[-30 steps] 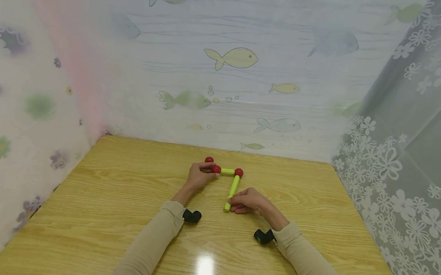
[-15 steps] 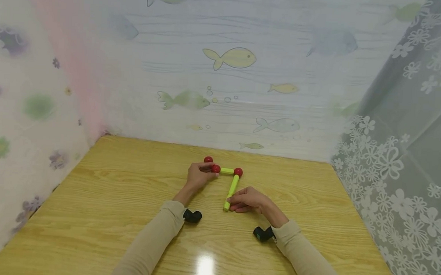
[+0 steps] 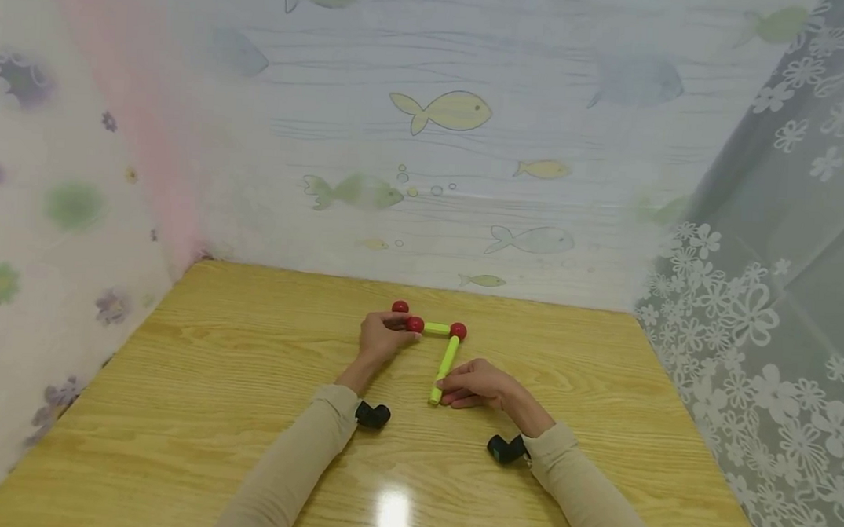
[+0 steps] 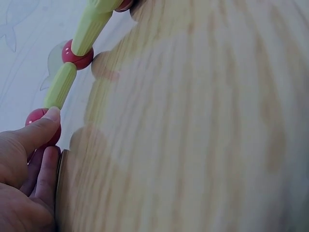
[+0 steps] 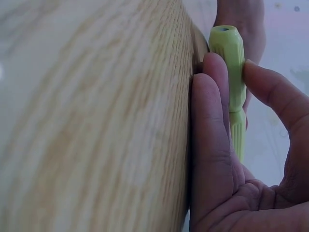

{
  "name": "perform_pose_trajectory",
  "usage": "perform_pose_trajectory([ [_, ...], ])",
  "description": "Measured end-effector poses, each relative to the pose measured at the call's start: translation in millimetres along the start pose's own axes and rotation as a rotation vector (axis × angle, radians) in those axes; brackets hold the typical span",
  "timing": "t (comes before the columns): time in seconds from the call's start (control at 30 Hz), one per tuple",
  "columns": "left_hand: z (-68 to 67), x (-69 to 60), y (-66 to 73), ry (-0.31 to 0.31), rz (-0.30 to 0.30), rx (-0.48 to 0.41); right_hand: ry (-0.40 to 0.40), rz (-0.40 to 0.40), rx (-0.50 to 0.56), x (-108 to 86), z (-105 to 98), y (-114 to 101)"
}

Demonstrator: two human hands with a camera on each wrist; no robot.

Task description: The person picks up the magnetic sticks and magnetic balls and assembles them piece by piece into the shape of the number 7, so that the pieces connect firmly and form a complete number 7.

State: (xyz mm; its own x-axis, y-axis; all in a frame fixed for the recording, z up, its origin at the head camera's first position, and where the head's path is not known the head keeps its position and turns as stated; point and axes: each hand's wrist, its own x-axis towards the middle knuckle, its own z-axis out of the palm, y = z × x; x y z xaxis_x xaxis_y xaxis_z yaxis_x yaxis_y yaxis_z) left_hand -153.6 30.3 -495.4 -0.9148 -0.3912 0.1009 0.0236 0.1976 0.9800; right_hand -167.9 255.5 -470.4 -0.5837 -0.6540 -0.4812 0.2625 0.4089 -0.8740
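My left hand (image 3: 383, 336) pinches a red ball (image 3: 415, 324), with the thumb pressed on it in the left wrist view. From that ball a short yellow-green rod (image 3: 436, 328) runs right to a second red ball (image 3: 457, 330). A longer yellow-green rod (image 3: 449, 357) slants from there toward the front. Near its free end my right hand (image 3: 483, 384) holds it between thumb and fingers; the rod's hollow end (image 5: 225, 29) shows in the right wrist view. Another red ball (image 3: 400, 306) sits just behind my left fingers, which hide whether it is joined to anything.
The wood-grain table (image 3: 248, 350) stretches around both hands. A fish-patterned sheet (image 3: 423, 232) hangs at its back edge, a flowered one (image 3: 75, 280) at the left. Black wrist devices (image 3: 373, 415) stick out by both cuffs.
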Motion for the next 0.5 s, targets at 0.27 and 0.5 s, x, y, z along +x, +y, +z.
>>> perform_pose_trajectory([
  [0.27, 6.4, -1.4, 0.3, 0.028, 0.041, 0.075, 0.006, -0.012, -0.025, -0.8, -2.8, -2.2],
  [0.5, 8.9, -3.3, 2.4, 0.043, 0.077, 0.122, 0.017, -0.014, -0.034, -1.1, -3.5, -4.5],
])
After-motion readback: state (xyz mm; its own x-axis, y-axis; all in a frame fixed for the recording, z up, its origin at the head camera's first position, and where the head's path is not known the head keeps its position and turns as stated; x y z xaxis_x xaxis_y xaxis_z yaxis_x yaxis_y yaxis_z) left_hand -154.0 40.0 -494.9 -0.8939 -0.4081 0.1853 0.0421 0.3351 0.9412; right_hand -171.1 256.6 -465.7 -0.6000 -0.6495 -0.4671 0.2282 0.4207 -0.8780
